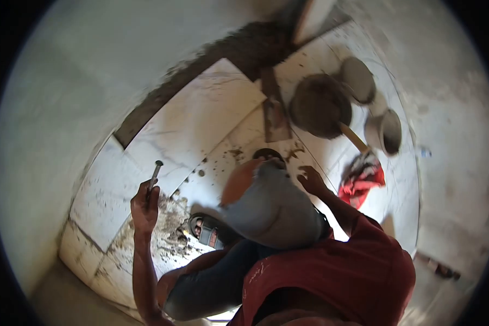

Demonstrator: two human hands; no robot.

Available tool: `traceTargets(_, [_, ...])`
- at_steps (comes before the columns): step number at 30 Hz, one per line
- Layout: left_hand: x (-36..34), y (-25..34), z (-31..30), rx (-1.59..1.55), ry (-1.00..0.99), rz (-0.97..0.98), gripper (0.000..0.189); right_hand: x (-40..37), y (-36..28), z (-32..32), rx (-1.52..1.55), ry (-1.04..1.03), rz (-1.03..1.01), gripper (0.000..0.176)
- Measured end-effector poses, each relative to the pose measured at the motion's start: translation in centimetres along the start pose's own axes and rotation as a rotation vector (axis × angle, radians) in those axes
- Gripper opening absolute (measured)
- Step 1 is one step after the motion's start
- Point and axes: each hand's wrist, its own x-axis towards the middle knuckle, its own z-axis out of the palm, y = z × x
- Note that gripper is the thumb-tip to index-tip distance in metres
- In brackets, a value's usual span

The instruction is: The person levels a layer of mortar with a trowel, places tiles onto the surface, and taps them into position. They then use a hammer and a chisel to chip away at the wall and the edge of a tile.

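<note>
My left hand (145, 207) is closed round a metal rod with a flat round head (156, 173), like a large bolt, its head pointing up and away from me. Below it lies a white marbled floor tile (100, 198). Beside my bent knee, my right hand (311, 181) hangs over the tiles with its fingers apart and nothing in them. A red and grey cloth (361, 182) lies to the right of that hand. Ahead of me, a larger white tile (195, 103) borders a strip of dark mortar (171, 111) along the wall.
At the far right stand a dark mortar basin (315, 103) with a wooden handle (354, 137) sticking out, and two round buckets (357, 80). A long mortar-stained board (275, 111) lies left of the basin. Mortar crumbs (179, 233) lie around my sandal (207, 231).
</note>
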Motion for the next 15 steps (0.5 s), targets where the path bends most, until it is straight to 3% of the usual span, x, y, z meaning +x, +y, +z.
traceTargets(2, [4.1, 2.0, 2.1, 0.063, -0.157, 0.060, 0.015, -6.6, 6.5, 0.1, -0.230, 0.068, 0.150, 0.049])
traceTargets(3, [5.8, 3.0, 3.0, 0.131, -0.254, 0.091, 0.014, -9.5, 8.7, 0.6, -0.255, 0.043, 0.323, 0.056])
traceTargets(6, [9.8, 4.3, 6.1, 0.203, -0.415, 0.184, 0.012, -13.6, 9.5, 1.9, -0.189, -0.050, 0.711, 0.076])
traceTargets(8, [11.8, 4.5, 8.1, 0.170, -0.491, 0.194, 0.012, -14.8, 11.9, 4.3, 0.040, -0.128, 0.655, 0.088])
traceTargets(10, [13.4, 5.4, 9.5, 0.234, -0.539, 0.254, 0.012, -13.4, 8.8, 4.3, 0.207, -0.184, 0.778, 0.095])
traceTargets(13, [14.6, 5.4, 11.4, 0.204, -0.563, 0.203, 0.013, -14.2, 11.2, 7.2, 0.005, -0.123, 0.671, 0.098])
traceTargets(15, [15.1, 3.8, 13.6, 0.068, -0.559, 0.171, 0.014, -14.9, 11.1, 6.5, 0.078, -0.132, 0.701, 0.098])
